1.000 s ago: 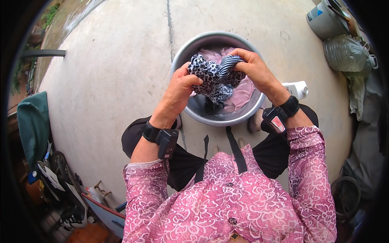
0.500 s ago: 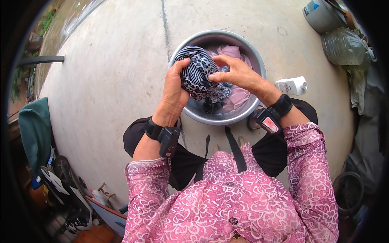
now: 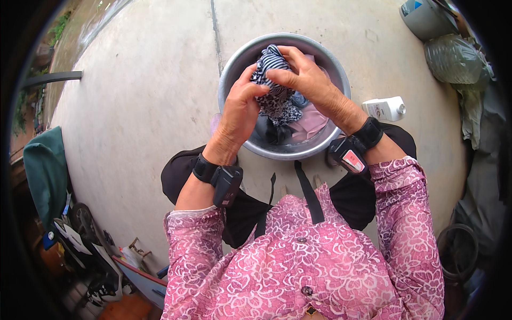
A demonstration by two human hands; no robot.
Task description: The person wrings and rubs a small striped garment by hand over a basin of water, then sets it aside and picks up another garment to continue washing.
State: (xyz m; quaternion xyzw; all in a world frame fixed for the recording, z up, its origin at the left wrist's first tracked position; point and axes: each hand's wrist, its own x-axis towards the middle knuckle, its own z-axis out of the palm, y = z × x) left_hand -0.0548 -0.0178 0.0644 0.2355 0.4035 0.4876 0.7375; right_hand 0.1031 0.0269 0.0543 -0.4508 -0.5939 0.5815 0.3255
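Observation:
Both hands grip a bunched black-and-white cloth (image 3: pixel 280 109), striped in part and leopard-spotted in part, above a round metal basin (image 3: pixel 337 69). My left hand (image 3: pixel 238 110) is closed round its left side, thumb on top. From the right, my right hand (image 3: pixel 306 80) pinches the striped upper part, fingers over the far side. The cloth's lower spotted end hangs into the basin. Pink cloth (image 3: pixel 309 124) lies in the basin on the right, and a black cloth (image 3: pixel 277 133) lies near its front. My hands hide part of the basin's contents.
A white bottle (image 3: pixel 385 109) lies on the concrete floor right of the basin. Further right are a grey bucket (image 3: pixel 424 21) and a large clear plastic jug (image 3: pixel 456 58). A green cover (image 3: pixel 48 170) hangs at the left, above a cluttered heap with a wheel.
My hands have come closer together, squeezing the cloth into a narrower bunch. My right hand has moved up and left over its striped part.

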